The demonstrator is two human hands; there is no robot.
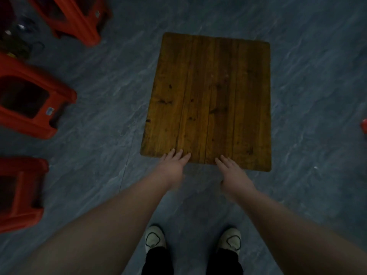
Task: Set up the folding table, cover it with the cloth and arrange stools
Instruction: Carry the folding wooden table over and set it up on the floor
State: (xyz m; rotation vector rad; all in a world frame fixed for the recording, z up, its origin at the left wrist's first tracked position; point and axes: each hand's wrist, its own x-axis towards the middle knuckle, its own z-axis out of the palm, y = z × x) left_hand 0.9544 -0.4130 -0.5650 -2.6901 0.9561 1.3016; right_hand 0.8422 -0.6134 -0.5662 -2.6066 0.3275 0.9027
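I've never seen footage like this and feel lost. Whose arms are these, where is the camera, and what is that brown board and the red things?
There is no machine here: a person wears a camera on the head, looking down, so you see their own arms and shoes. The brown board is a wooden tabletop, seen from above over a grey floor; its legs are hidden. The left hand and right hand reach its near edge with fingers spread, holding nothing. The red things on the left are plastic stools. No cloth is visible.
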